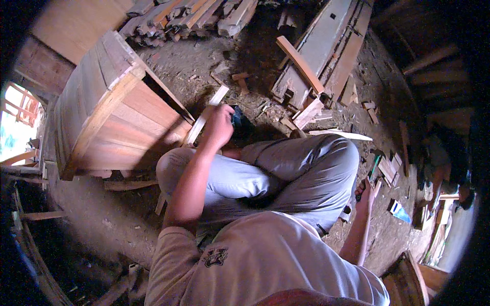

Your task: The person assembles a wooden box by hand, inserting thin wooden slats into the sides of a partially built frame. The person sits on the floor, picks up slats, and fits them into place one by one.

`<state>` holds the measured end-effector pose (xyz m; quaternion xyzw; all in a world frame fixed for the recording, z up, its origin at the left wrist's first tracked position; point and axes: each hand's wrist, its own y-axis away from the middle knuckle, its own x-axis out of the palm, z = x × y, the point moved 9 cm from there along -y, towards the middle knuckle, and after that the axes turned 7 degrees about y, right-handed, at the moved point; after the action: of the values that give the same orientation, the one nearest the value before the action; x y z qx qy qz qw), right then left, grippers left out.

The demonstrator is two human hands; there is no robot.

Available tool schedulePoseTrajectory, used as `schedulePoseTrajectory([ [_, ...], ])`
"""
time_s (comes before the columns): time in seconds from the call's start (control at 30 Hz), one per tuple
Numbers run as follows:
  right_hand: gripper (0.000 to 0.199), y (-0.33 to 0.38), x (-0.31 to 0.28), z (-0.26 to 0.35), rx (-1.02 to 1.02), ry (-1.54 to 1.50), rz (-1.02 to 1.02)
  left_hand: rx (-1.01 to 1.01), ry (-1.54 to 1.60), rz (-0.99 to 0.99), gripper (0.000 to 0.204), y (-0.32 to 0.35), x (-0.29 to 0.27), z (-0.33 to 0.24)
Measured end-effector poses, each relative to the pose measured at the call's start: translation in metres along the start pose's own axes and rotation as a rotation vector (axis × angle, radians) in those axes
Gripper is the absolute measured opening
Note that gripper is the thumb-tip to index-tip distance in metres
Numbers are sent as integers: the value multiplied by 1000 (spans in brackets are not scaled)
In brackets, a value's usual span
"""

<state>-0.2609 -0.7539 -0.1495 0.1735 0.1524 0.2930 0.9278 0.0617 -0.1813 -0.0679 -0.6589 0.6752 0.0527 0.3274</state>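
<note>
My left hand (218,126) is closed beside my bent knee, at the near end of a pale wood strip (205,116). A dark object (239,120) lies against its fingers, in shadow; its kind cannot be made out. The strip slants along the open edge of a large wooden box-like piece (130,125) of joined boards, on the left. Out to the right, low over the dirt floor, my right hand (368,190) closes on a slim tool with a green part (375,166) and a dark end.
Stacked wood offcuts (189,18) lie at the far left. Long planks (319,48) stretch away at the far right, with a narrow board (300,64) across them. A blue and white item (399,211) and wood scraps (390,170) are on the floor to the right.
</note>
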Motion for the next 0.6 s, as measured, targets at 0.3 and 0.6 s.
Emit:
schedulePoseTrajectory([
  [0.3,25,16,-13,-56,149,-2,-15,-378,-556,666,25,-1,92,107],
  [0.6,25,20,-24,-73,197,-75,-27,-353,-669,372,26,27,75,198],
])
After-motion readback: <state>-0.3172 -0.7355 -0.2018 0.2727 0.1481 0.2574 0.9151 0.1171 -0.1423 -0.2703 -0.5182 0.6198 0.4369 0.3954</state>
